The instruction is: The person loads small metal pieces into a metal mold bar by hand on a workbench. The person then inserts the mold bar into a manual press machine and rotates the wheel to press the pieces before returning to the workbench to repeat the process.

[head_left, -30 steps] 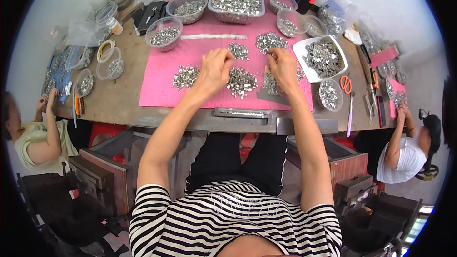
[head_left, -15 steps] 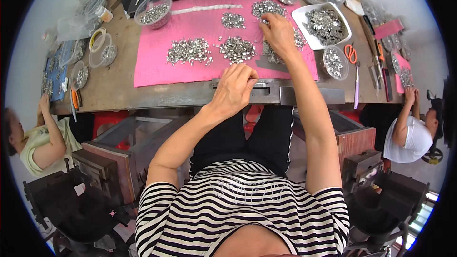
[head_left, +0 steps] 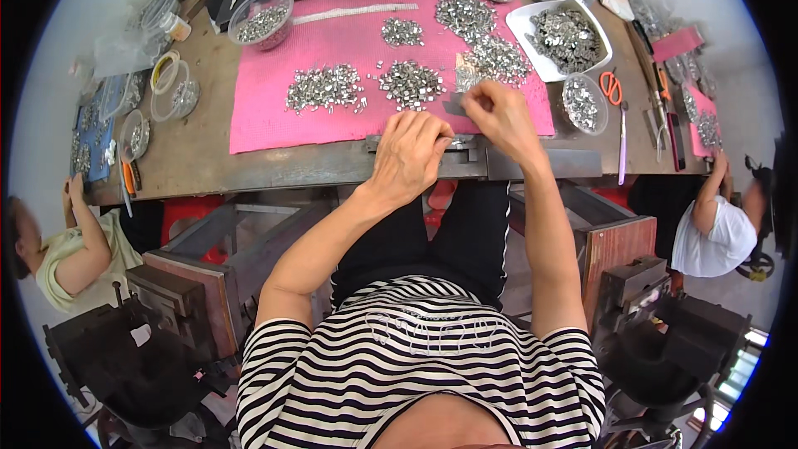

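Note:
My left hand (head_left: 410,154) is closed, its fingers curled together over a metal fixture (head_left: 461,146) at the front edge of the bench. Anything in its fingertips is hidden. To its right, my right hand (head_left: 501,119) is also closed, thumb and fingers pinched above the pink mat (head_left: 262,129); what they hold is too small to make out. Loose piles of small silvery metal pieces lie on the mat: a left pile (head_left: 324,87), a middle pile (head_left: 411,85), a small far pile (head_left: 401,32), and right-hand piles (head_left: 465,17). A grey flat plate (head_left: 454,106) shows beside my right fingers.
A white tray (head_left: 546,75) of metal pieces stands right of the mat, with a round plastic tub (head_left: 584,106), orange-handled scissors (head_left: 612,90) and a purple-handled tool (head_left: 623,150) nearby. More filled tubs (head_left: 264,25) line the back. Co-workers sit at both sides.
My right hand has drawn back from the far right pile toward the bench's front edge, close to my left hand. My left hand has stayed nearly in place, still closed.

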Demonstrator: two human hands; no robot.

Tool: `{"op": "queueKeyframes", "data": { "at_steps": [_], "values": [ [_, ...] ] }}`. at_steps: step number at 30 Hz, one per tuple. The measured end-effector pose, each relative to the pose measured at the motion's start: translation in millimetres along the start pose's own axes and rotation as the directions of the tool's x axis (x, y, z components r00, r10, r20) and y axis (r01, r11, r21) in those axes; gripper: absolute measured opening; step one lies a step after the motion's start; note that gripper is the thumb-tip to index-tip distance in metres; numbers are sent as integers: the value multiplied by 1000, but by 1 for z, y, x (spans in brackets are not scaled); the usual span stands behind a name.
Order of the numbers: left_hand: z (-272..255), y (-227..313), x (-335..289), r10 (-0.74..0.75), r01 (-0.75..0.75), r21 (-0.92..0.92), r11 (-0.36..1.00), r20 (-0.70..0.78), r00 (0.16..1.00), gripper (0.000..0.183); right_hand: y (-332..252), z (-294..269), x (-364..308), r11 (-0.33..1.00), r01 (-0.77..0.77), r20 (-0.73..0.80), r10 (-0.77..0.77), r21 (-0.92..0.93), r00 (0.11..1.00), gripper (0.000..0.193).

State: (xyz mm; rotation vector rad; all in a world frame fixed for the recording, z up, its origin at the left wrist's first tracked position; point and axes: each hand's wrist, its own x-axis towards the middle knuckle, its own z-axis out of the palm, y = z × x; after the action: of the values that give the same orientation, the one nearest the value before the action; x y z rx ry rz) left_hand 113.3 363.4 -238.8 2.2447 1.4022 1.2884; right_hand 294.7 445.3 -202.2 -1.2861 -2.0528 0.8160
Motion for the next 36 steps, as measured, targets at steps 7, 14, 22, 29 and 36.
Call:
{"op": "queueKeyframes", "data": {
  "at_steps": [7, 14, 22, 29, 36],
  "values": [
    [4, 3, -2, 66, -66, 76, 995, -2, 998, 13, 39, 6, -49, 924, 127, -262, -231, -361, 937, 8],
    [0, 4, -6, 101, -105, 124, 987, 35, 994, 18, 34, 2, -48, 972, 99, -280, -157, -212, 947, 11],
    [-6, 4, -6, 48, -47, 9, 999, -37, 998, 30, 32, 11, -35, 907, 208, -293, -324, -365, 900, 13],
    [-19, -17, 12, -6, 10, 60, 998, -60, 998, 19, 34, 13, -48, 952, 97, -287, -183, -290, 940, 19],
    [-42, -135, 102, -125, 159, 197, 968, -176, 977, 13, 35, 3, -42, 985, 16, -250, -60, -174, 966, 15]
  ]
}}
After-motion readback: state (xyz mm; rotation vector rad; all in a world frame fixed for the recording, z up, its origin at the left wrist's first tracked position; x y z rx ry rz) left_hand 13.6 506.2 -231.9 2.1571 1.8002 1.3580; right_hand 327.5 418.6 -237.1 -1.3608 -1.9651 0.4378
